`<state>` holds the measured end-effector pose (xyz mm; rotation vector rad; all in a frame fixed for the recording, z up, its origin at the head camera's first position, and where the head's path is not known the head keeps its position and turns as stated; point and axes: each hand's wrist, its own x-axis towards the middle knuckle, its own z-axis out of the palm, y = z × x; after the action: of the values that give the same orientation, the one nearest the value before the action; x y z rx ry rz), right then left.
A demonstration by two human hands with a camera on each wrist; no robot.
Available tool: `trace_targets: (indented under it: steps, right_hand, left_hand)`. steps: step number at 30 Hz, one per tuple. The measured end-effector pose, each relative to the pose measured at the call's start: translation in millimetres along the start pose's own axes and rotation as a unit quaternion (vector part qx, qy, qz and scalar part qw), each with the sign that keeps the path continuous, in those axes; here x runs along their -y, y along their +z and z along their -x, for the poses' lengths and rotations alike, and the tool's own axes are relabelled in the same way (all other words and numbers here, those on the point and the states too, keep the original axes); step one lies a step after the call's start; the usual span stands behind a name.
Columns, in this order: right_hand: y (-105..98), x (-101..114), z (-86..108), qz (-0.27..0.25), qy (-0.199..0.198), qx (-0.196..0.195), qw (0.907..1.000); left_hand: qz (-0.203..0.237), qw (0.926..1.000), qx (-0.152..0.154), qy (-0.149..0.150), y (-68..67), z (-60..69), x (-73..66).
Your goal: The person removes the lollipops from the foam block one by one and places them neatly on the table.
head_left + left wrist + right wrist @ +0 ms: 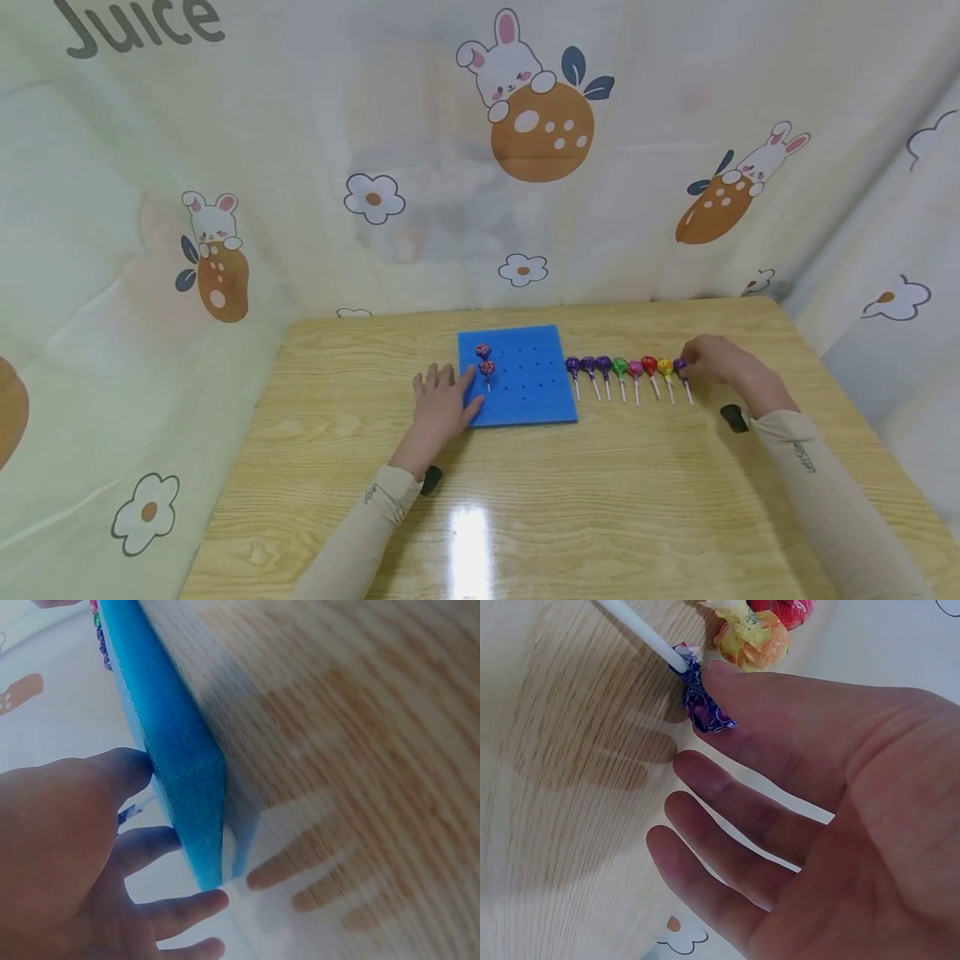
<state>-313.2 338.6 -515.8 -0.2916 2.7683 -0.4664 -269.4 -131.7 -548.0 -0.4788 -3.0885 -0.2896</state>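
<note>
With its fingers spread, my left hand [439,407] rests at the left edge of a blue foam board [536,408]; the left wrist view shows the thumb and a finger against the board's [180,742] side. Two lollipops [487,367] with red-and-blue wrappers stand in the board near its left side. At the right end of a row, my right hand [722,367] pinches the wrapped head of a purple lollipop [686,385] between thumb and index finger. In the right wrist view that lollipop [700,701] has its white stick over the wood, and the other fingers are extended.
Left of the pinched lollipop lie several more in a row: a yellow one [665,367], a red one [649,365], a pink one, a green one [619,367] and purple ones [588,365]. Small holes dot the board. A printed curtain [420,125] hangs behind the wooden table [600,500].
</note>
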Motion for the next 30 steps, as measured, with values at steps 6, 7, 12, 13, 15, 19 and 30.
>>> trace_targets:
  steps: [6, 7, 12, 13, 15, 19, 30]
  right_hand:
    - [2, 0, 0.0, 0.006, -0.006, -0.005, 0.9999]
    - [2, 0, 0.5, 0.008, -0.005, -0.005, 0.9999]
    - [0, 2, 3.3, 0.006, 0.01, -0.003, 0.9999]
    - [-1, 3, 4.3, 0.004, 0.015, -0.002, 0.9999]
    - [-3, 5, 5.6, 0.001, 0.018, -0.001, 0.9998]
    - [-4, 9, 7.2, -0.003, 0.019, -0.001, 0.9998]
    - [-5, 23, 8.7, 0.018, -0.004, -0.019, 0.9996]
  left_hand:
    - [0.002, 1.0, 0.0, 0.0, 1.2, -0.9, 0.1]
    - [0.002, 1.0, 0.0, 0.0, 1.4, -0.9, 0.2]
    - [0.003, 1.0, 0.001, 0.001, 1.6, -0.5, 0.4]
    - [0.003, 1.0, 0.001, 0.001, 1.4, -0.4, 0.4]
    - [0.002, 1.0, -0.001, 0.001, 1.2, -0.5, 0.6]
    - [0.003, 1.0, 0.002, -0.001, -0.1, -0.1, 0.8]
    - [0.005, 1.0, 0.006, -0.003, 3.0, -1.7, 2.0]
